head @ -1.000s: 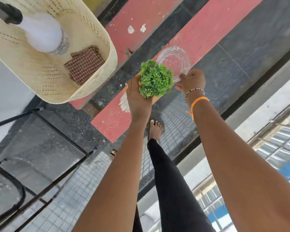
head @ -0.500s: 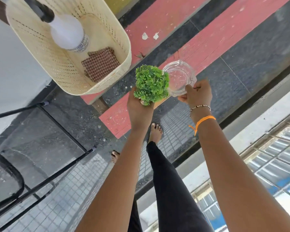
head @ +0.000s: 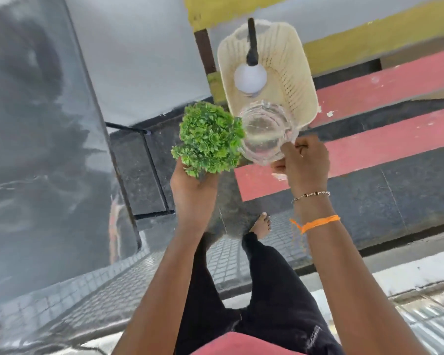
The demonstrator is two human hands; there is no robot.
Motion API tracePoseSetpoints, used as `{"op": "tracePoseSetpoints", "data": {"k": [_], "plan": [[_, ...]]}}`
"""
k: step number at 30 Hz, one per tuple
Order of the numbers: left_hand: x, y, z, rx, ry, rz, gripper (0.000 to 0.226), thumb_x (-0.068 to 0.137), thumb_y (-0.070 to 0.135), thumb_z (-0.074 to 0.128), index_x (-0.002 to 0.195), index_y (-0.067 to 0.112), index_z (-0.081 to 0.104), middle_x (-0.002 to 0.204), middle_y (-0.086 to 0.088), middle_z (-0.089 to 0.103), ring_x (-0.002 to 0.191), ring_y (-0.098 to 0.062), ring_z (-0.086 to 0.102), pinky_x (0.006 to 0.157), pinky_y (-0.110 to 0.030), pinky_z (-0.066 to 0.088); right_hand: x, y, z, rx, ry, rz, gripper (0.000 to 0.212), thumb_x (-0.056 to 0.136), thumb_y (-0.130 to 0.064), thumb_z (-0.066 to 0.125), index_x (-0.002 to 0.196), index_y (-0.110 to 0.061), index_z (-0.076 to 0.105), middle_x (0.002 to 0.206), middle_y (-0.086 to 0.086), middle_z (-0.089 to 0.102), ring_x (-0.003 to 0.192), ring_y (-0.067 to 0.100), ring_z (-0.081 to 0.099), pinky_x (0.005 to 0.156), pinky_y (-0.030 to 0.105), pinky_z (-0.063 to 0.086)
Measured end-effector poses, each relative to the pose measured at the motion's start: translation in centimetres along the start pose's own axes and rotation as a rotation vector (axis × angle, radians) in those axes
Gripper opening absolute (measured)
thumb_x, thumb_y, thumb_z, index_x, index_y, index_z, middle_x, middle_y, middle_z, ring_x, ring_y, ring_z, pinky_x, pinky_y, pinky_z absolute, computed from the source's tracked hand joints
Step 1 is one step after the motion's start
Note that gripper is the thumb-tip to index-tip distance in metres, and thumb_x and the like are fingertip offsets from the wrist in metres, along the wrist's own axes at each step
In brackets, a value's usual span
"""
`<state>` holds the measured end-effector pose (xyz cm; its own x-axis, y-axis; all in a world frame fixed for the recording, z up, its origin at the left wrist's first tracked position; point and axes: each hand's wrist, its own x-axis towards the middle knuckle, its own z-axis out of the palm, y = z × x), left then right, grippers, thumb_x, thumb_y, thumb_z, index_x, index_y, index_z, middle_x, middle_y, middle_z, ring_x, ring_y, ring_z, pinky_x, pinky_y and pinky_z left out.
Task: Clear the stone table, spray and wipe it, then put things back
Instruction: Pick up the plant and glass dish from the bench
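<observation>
My left hand (head: 192,193) grips the base of a small green artificial plant (head: 209,137), held in the air at mid-frame. Right beside it, my right hand (head: 303,165) pinches the rim of a clear glass bowl (head: 265,133), also lifted. The dark polished stone table (head: 39,155) fills the left side of the view, its black metal frame (head: 153,170) showing beyond its edge. A cream plastic basket (head: 296,80) stands behind the bowl on the red and black steps, with a white spray bottle (head: 250,76) inside it.
Red and black striped steps (head: 385,147) run to the right. A yellow wall band (head: 369,44) lies beyond them. My legs in black trousers and a bare foot (head: 262,224) stand on the small-tiled floor (head: 228,260). A white ledge (head: 408,275) runs at the lower right.
My view has swung left, bringing the stone table into sight. Both hands have lifted the plant and the glass bowl off the red step and carry them toward the table side.
</observation>
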<state>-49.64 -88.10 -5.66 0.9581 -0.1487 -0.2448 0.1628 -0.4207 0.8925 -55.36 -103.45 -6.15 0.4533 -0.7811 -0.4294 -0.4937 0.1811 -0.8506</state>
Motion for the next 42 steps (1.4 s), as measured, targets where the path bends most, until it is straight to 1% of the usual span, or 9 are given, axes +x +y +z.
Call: {"op": "tracePoseSetpoints", "data": {"k": [6, 9, 13, 16, 20, 27, 33, 37, 42], "plan": [[4.1, -0.3, -10.8, -0.098, 0.157, -0.021, 0.028, 0.077, 0.013, 0.071, 0.103, 0.020, 0.066, 0.088, 0.020, 0.068, 0.080, 0.010, 0.062, 0.068, -0.005, 0.049, -3.1, -6.2, 10.7, -0.067, -0.202, -0.168, 0.015, 0.083, -0.002, 0.053, 0.071, -0.008, 0.046, 0.045, -0.001, 0.053, 0.034, 0.000, 0.055, 0.037, 0.016, 0.046], [7.0, -1.1, -16.0, -0.133, 0.214, -0.032, 0.022, 0.075, 0.014, 0.069, 0.097, 0.018, 0.067, 0.074, 0.015, 0.069, 0.066, 0.010, 0.060, 0.059, -0.009, 0.045, -4.2, -8.5, 16.6, -0.097, -0.284, -0.186, 0.012, 0.084, -0.006, 0.053, 0.073, -0.008, 0.048, 0.056, 0.010, 0.061, 0.041, 0.010, 0.062, 0.052, 0.034, 0.058], [12.5, -1.9, -23.9, -0.175, 0.248, -0.010, 0.028, 0.071, 0.015, 0.068, 0.099, 0.015, 0.066, 0.082, 0.012, 0.070, 0.095, 0.000, 0.060, 0.063, -0.009, 0.047, -5.5, -11.8, 25.6, -0.181, -0.309, -0.260, 0.006, 0.082, -0.006, 0.053, 0.078, -0.005, 0.050, 0.062, 0.015, 0.059, 0.043, 0.018, 0.062, 0.062, 0.050, 0.058], [17.5, -2.3, -28.6, -0.159, 0.279, -0.011, 0.028, 0.071, 0.014, 0.069, 0.098, 0.018, 0.067, 0.086, 0.009, 0.070, 0.091, -0.012, 0.067, 0.070, -0.022, 0.051, -5.2, -14.0, 31.8, -0.277, -0.306, -0.326, 0.007, 0.081, -0.008, 0.053, 0.074, -0.010, 0.052, 0.068, 0.017, 0.063, 0.059, 0.034, 0.068, 0.069, 0.054, 0.056], [25.0, -2.8, -33.2, -0.093, 0.303, 0.013, 0.029, 0.073, 0.005, 0.069, 0.101, 0.012, 0.066, 0.080, 0.012, 0.065, 0.071, -0.001, 0.060, 0.056, -0.001, 0.042, -2.9, -16.6, 39.6, -0.431, -0.285, -0.394, 0.014, 0.081, -0.013, 0.052, 0.086, -0.005, 0.063, 0.090, 0.024, 0.069, 0.086, 0.042, 0.067, 0.077, 0.046, 0.052], [34.3, -3.2, -34.9, -0.005, 0.212, 0.045, 0.032, 0.074, 0.003, 0.067, 0.106, 0.010, 0.064, 0.088, 0.006, 0.061, 0.084, -0.009, 0.054, 0.057, -0.003, 0.034, 1.5, -20.2, 46.5, -0.657, -0.124, -0.441, 0.017, 0.084, -0.006, 0.047, 0.076, 0.004, 0.058, 0.096, 0.026, 0.062, 0.102, 0.039, 0.057, 0.074, 0.036, 0.043], [38.6, -2.9, -33.4, -0.055, 0.162, 0.004, 0.038, 0.077, -0.002, 0.061, 0.112, 0.012, 0.059, 0.108, -0.008, 0.068, 0.098, -0.023, 0.063, 0.084, -0.029, 0.049, 4.3, -20.3, 48.4, -0.751, -0.109, -0.422, 0.039, 0.083, 0.001, 0.042, 0.050, -0.012, 0.024, 0.053, 0.005, 0.028, 0.071, 0.025, 0.032, 0.050, 0.024, 0.020], [40.5, -2.5, -32.9, -0.023, 0.145, 0.020, 0.036, 0.077, -0.003, 0.060, 0.110, 0.011, 0.060, 0.104, -0.009, 0.069, 0.082, -0.017, 0.060, 0.074, -0.024, 0.045, 5.4, -20.2, 48.8, -0.746, -0.098, -0.468, 0.043, 0.084, -0.003, 0.044, 0.050, -0.015, 0.021, 0.052, 0.005, 0.022, 0.072, 0.022, 0.027, 0.048, 0.029, 0.012], [41.1, -2.9, -32.7, -0.064, 0.105, 0.009, 0.034, 0.076, 0.002, 0.067, 0.109, 0.010, 0.061, 0.104, -0.006, 0.070, 0.094, -0.018, 0.064, 0.080, -0.024, 0.048, 5.9, -20.0, 49.1, -0.668, -0.083, -0.482, 0.033, 0.088, -0.014, 0.049, 0.061, -0.003, 0.033, 0.056, 0.008, 0.023, 0.074, 0.021, 0.025, 0.048, 0.029, 0.018]]}}
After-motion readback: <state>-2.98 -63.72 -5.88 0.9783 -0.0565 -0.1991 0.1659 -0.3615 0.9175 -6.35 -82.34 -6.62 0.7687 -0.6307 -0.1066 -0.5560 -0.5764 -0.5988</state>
